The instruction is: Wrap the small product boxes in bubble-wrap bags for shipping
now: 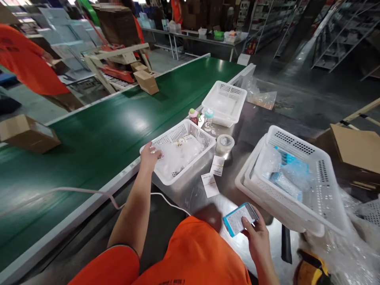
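Observation:
My right hand (257,233) grips a small flat blue-edged box (236,221) with a white panel of fine print facing up, thumb on its front. My left hand (150,156) is at the left rim of a white perforated plastic basket (171,180), its fingers bent over the edge. In that basket lie clear plastic-wrapped items (181,154), whose kind I cannot make out. Two printed paper slips (209,185) and a roll of clear tape (225,144) rest on the metal table beside it.
Stacked white baskets (320,215) at right hold blue, bubble-wrapped packages (292,174). Another white basket (224,99) stands behind two drink bottles (208,118). A green conveyor belt (118,122) at left carries cardboard boxes (28,132). A person in orange (23,59) stands beyond it.

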{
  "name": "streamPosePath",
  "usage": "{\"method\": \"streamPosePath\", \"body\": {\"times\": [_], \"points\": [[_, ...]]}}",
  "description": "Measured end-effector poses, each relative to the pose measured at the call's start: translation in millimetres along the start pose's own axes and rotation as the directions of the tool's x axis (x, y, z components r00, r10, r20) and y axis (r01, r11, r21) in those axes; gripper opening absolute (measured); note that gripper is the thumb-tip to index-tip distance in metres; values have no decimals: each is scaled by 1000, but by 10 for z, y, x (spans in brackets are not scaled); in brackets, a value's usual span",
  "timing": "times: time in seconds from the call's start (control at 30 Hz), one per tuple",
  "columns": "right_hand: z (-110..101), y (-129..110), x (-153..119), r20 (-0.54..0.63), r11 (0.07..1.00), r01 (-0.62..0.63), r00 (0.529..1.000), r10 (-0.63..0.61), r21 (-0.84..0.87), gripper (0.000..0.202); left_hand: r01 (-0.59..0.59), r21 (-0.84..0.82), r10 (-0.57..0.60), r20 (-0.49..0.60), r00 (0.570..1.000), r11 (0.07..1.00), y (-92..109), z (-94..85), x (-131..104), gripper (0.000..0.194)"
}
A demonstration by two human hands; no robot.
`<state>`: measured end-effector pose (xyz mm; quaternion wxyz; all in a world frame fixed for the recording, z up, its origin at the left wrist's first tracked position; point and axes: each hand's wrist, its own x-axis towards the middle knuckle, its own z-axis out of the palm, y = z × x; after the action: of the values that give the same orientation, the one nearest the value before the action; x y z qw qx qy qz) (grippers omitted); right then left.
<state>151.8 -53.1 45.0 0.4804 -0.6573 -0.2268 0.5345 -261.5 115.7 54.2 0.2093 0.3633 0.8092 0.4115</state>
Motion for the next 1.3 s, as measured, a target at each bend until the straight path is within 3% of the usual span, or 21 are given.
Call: {"method": "streamPosePath", "body": {"times": [0.07,0.2,0.33,0.37,0.43,0.53,0.63,0.7,0.77,0.87,0.93,1.07,1.17,1.3], "points": [[36,-26,9,19,1000,4,1000,-4,14,73,-18,-161,17,-12,1000,987,127,24,-1,67],[90,-67,8,40,1000,29,999,-29,1,73,-48,-294,60,31,998,955,338,134,-155,44],[91,-39,-3,54,998,63,997,-61,-24,72,-285,-320,295,-21,955,903,522,305,-467,42],[88,-19,-5,53,998,61,997,-60,-21,73,-339,-326,360,6,933,882,571,377,-564,43],[81,24,-12,55,999,49,997,-48,-11,72,-345,-372,428,168,888,862,653,562,-779,43],[68,64,-41,59,999,47,997,-48,15,70,-222,-449,426,426,798,865,687,870,-1111,40],[38,51,-96,51,995,64,996,-68,70,68,-131,-478,387,490,781,869,646,1024,-1340,36],[10,28,-130,38,989,50,998,-56,137,65,6,-537,342,546,765,843,649,988,-1408,38],[-12,9,-152,37,967,-6,999,-4,255,61,272,-638,282,627,726,721,713,876,-1438,45],[-2,-11,-173,97,882,-148,988,117,448,50,602,-670,194,723,663,434,889,694,-1501,51],[52,-29,-189,163,819,-235,971,174,524,41,656,-646,135,745,654,390,996,618,-1568,54],[251,-84,-219,321,707,-327,935,148,627,32,637,-637,66,728,683,435,1073,560,-1691,55],[421,-140,-185,349,697,-286,935,54,658,32,650,-623,53,738,672,434,1060,534,-1748,53],[606,-256,-70,285,761,-161,958,-32,628,39,685,-593,10,759,651,423,1002,516,-1829,52]]}}
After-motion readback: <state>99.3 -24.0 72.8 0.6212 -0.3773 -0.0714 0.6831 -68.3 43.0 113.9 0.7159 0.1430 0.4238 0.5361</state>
